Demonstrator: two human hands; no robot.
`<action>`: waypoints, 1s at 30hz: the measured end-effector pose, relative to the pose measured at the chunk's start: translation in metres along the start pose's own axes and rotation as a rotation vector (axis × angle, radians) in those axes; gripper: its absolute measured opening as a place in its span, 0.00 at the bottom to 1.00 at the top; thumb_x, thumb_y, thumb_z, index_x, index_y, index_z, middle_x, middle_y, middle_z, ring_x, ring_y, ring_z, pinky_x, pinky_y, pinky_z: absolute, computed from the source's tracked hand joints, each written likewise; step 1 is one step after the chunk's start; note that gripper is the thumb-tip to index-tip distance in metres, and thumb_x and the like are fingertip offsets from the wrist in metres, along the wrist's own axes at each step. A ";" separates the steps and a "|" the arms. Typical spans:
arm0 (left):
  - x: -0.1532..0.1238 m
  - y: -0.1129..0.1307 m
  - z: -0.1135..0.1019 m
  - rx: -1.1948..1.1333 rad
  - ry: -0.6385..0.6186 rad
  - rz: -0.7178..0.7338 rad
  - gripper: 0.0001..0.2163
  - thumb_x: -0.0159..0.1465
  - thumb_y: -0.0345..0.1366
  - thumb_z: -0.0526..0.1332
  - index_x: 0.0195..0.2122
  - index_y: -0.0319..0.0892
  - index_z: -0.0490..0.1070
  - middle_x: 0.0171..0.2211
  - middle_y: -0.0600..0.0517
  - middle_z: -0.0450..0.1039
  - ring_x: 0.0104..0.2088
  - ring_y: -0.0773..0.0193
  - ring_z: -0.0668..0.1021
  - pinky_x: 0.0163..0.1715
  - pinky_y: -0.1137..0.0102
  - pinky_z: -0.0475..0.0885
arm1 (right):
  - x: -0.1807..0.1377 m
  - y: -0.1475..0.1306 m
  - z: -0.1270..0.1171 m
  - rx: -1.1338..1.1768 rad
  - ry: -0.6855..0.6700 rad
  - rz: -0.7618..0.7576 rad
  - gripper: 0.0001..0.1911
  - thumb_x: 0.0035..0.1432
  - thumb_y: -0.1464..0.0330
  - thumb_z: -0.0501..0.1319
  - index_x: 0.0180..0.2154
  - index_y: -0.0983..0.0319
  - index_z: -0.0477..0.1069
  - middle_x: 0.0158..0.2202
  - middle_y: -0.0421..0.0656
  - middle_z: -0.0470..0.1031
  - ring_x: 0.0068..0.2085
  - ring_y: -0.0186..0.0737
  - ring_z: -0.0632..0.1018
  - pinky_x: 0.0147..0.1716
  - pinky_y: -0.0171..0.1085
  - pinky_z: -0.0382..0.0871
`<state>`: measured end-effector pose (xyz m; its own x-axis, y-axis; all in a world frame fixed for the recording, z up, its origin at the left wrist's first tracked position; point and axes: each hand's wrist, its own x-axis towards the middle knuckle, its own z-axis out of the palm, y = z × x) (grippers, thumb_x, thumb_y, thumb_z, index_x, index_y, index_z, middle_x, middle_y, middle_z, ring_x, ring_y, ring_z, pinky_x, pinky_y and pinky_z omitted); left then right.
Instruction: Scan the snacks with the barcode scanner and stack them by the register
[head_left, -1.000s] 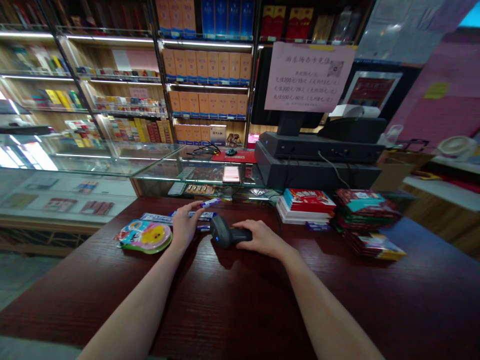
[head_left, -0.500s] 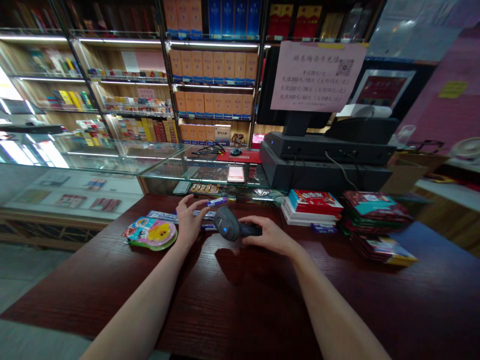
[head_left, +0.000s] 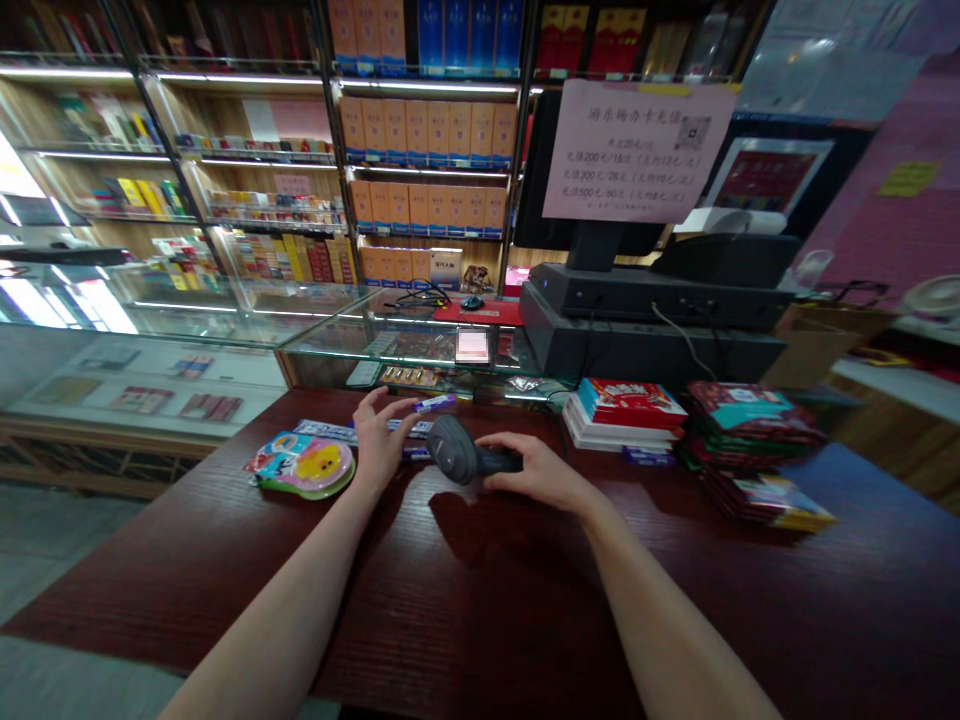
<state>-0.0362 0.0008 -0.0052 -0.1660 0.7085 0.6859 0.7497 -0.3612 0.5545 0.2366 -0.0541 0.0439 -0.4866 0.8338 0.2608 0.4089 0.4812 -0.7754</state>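
Note:
My right hand (head_left: pixel 536 470) grips the handle of a dark grey barcode scanner (head_left: pixel 452 450), whose head points left over the wooden counter. Between the fingertips of my left hand (head_left: pixel 380 435) is a small purple-and-white candy pack (head_left: pixel 435 403), held just beyond the scanner head. Several slim blue-and-white packs (head_left: pixel 326 430) lie under and behind my left hand, partly hidden by it. Left of that hand, a colourful blister-packed item with a yellow figure (head_left: pixel 315 466) rests on the counter.
A stack of red and white boxes (head_left: pixel 630 412) and piles of shiny packets (head_left: pixel 750 425) sit to the right. Behind them stands the cash register (head_left: pixel 652 310) with a paper sign (head_left: pixel 637 155). A glass display case (head_left: pixel 405 345) borders the counter's far edge.
The blue light on the scanner's head no longer shows. Both hands and the things they hold stay almost in place.

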 end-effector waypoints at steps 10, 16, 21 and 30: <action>0.000 -0.002 0.001 -0.001 -0.003 0.001 0.10 0.62 0.42 0.66 0.44 0.51 0.81 0.57 0.46 0.66 0.59 0.47 0.69 0.60 0.48 0.63 | 0.000 0.011 0.013 -0.281 -0.097 -0.031 0.27 0.48 0.63 0.74 0.52 0.52 0.77 0.50 0.42 0.80 0.50 0.49 0.77 0.54 0.46 0.63; 0.001 -0.002 0.001 -0.002 -0.010 0.010 0.10 0.62 0.40 0.66 0.44 0.50 0.81 0.57 0.45 0.66 0.58 0.47 0.69 0.60 0.49 0.63 | 0.001 0.011 0.020 -0.346 -0.114 -0.046 0.27 0.50 0.64 0.73 0.53 0.53 0.74 0.50 0.42 0.79 0.51 0.48 0.76 0.55 0.47 0.60; 0.001 0.000 0.000 -0.013 -0.021 0.012 0.10 0.62 0.39 0.66 0.45 0.50 0.80 0.56 0.46 0.67 0.58 0.48 0.70 0.60 0.50 0.63 | 0.001 0.010 0.021 -0.338 -0.121 -0.048 0.29 0.50 0.64 0.74 0.54 0.52 0.73 0.50 0.41 0.79 0.51 0.47 0.76 0.55 0.47 0.60; 0.000 0.018 -0.007 -0.069 -0.104 0.023 0.10 0.63 0.40 0.66 0.46 0.51 0.80 0.56 0.48 0.69 0.59 0.51 0.69 0.62 0.51 0.62 | 0.003 0.010 0.018 -0.320 0.085 -0.059 0.19 0.65 0.59 0.63 0.56 0.55 0.72 0.50 0.44 0.78 0.52 0.45 0.76 0.54 0.46 0.65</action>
<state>-0.0274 -0.0101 0.0081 -0.0790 0.7576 0.6479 0.7063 -0.4161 0.5727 0.2252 -0.0517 0.0260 -0.4561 0.8150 0.3574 0.6099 0.5787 -0.5415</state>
